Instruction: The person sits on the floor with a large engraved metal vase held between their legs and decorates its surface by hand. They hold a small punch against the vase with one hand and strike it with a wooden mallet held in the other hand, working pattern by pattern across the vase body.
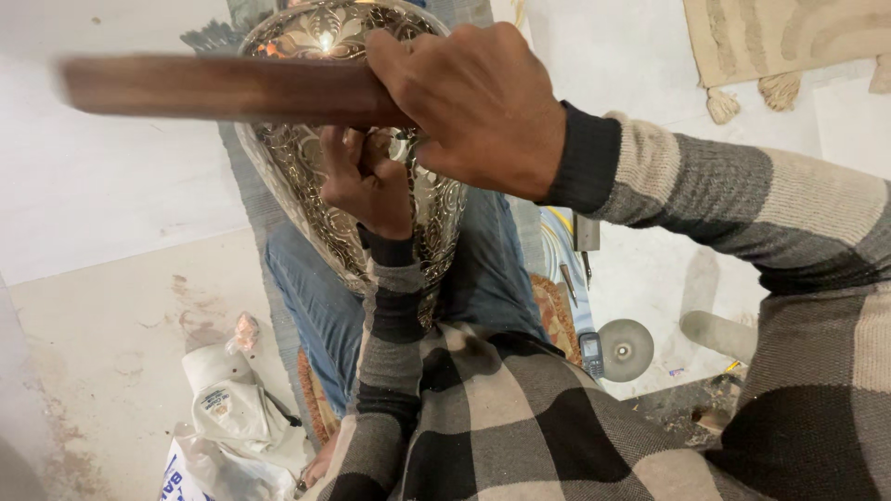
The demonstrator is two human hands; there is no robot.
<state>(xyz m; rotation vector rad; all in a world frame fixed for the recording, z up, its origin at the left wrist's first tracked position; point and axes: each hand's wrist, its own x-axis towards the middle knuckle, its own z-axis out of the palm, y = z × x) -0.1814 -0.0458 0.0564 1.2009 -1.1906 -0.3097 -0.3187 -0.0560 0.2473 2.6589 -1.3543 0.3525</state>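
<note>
Vessel (353, 186) — shiny silvery metal, embossed floral relief all over, bright glints near the rim. Stick (223, 88) in the right hand (483, 107) — dark brown wood, smooth, matt. Sweater sleeve (742, 195) is soft checked knit with a dark ribbed cuff. Jeans (316, 306) — blue denim. Floor (111, 334) pale, matt, stained and dusty. Bags (232, 408) thin crinkled white plastic.

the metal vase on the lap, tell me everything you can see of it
The metal vase is silvery and shiny, embossed all over with leafy scrollwork, and catches a bright glint near the top. It lies tilted across the person's jeans-clad lap. The left hand presses against its side; the right hand holds a blurred wooden stick over it.
</note>
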